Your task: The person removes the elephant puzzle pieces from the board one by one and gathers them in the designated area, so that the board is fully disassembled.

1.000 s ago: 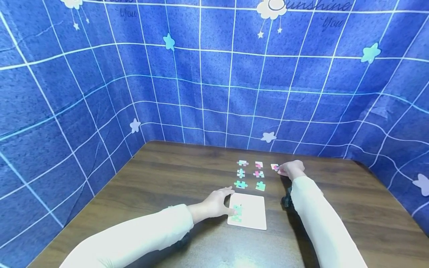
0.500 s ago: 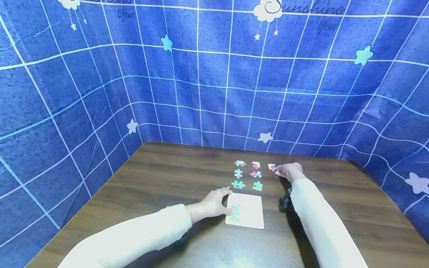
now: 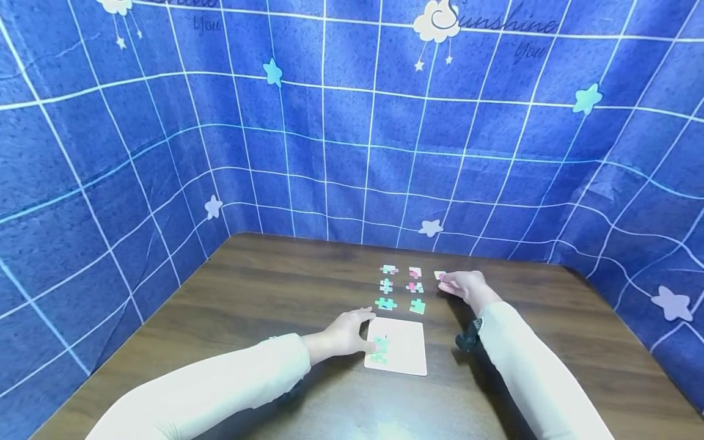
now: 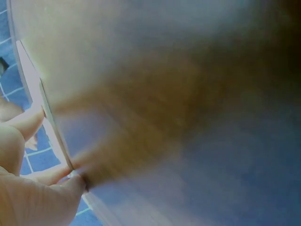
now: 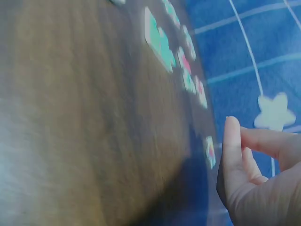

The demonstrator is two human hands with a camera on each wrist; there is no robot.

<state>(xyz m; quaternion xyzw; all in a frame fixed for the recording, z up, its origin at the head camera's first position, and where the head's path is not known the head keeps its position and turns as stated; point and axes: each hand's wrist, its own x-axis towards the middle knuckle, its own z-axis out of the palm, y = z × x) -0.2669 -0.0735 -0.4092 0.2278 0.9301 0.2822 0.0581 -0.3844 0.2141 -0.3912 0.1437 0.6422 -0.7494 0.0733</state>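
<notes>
My left hand (image 3: 348,333) grips the left edge of a pale square puzzle board (image 3: 404,348), thumb over the green jigsaw pieces (image 3: 379,342) fitted along its left side and fingers at the upper left corner. In the left wrist view, the thumb and fingers meet the edge of the board (image 4: 35,77). At the back right, my right hand (image 3: 467,286) is bent beside a pink-and-white jigsaw piece (image 3: 438,275), its fingertips overlapping the piece in the head view. In the right wrist view, that piece (image 5: 210,151) lies on the table apart from the fingers (image 5: 231,136).
Several loose jigsaw pieces lie behind the board in two columns, including a green corner piece (image 3: 417,306) and a pink one (image 3: 415,287). The brown wooden table (image 3: 286,269) ends at a blue star-patterned curtain (image 3: 308,153).
My right hand has drawn slightly back toward me from the pink-and-white piece, which stays in its place. The left hand keeps its hold; the whole view has shifted a little.
</notes>
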